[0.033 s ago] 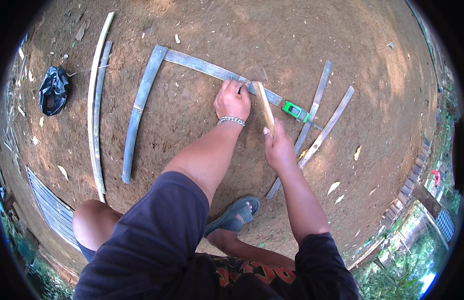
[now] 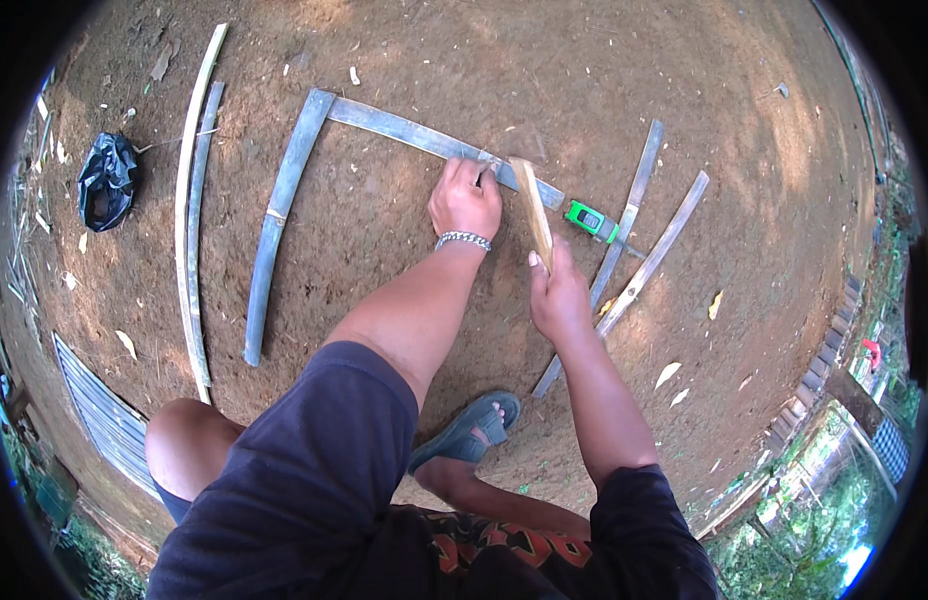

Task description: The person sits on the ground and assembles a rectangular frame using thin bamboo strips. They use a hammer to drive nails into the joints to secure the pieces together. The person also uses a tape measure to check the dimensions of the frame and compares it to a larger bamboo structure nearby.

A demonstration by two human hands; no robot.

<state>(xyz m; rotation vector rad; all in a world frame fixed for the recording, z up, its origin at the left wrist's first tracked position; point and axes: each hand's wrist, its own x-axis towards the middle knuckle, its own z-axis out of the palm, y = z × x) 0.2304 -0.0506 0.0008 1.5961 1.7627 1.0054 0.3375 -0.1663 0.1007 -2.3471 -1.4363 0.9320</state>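
A grey bamboo strip [image 2: 394, 125] lies across the ground in front of me, its left end meeting the top of a second bamboo strip [image 2: 274, 220] that runs toward me. My left hand [image 2: 466, 200] is closed in a pinch over the first strip, right of its middle; what the fingertips hold is too small to make out. My right hand [image 2: 562, 300] grips the wooden handle of a hammer [image 2: 535, 215]. The hammer's head, smeared by motion, is above the strip, just right of my left fingers.
A green tape measure [image 2: 591, 221] lies past the strip's right end, near two crossing-angled bamboo strips [image 2: 639, 190]. Further left are two long strips [image 2: 192, 200] and a black plastic bag [image 2: 108, 182]. A corrugated sheet [image 2: 104, 410] is at the lower left; my sandalled foot [image 2: 469, 430] is below.
The hammer and my right hand have shifted slightly to the right. My left hand and the bamboo strips stay where they were.
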